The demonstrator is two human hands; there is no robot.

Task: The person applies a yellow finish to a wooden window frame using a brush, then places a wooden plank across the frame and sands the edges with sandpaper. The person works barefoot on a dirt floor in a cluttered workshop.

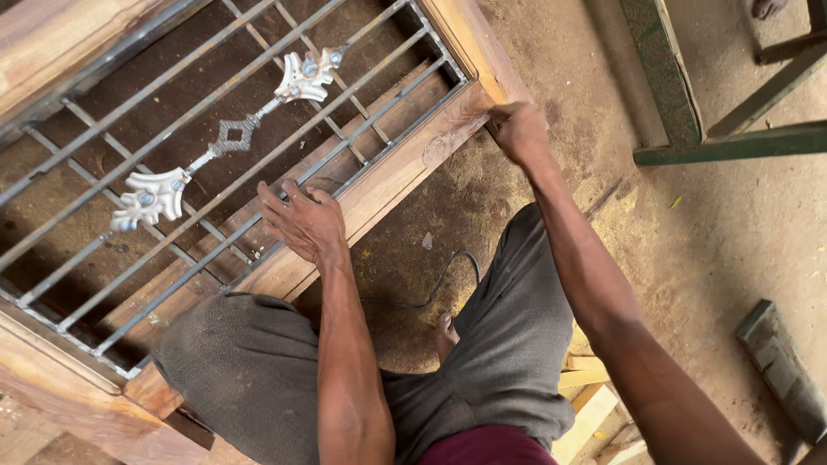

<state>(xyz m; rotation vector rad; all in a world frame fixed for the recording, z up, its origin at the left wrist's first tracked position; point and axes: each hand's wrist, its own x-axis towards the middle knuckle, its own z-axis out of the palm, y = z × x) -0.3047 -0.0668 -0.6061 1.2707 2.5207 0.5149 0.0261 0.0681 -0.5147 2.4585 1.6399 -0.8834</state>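
Evidently heavy and rigid, the wooden window frame [405, 168] with its steel grille [215, 164] lies tilted over the dirt floor [732, 224], left hand [301, 222] spread flat on its rail, right hand [519, 129] clasping the corner, both sound holds.

wooden window frame [392, 176] | grey metal grille inside | lying flat on dirt floor
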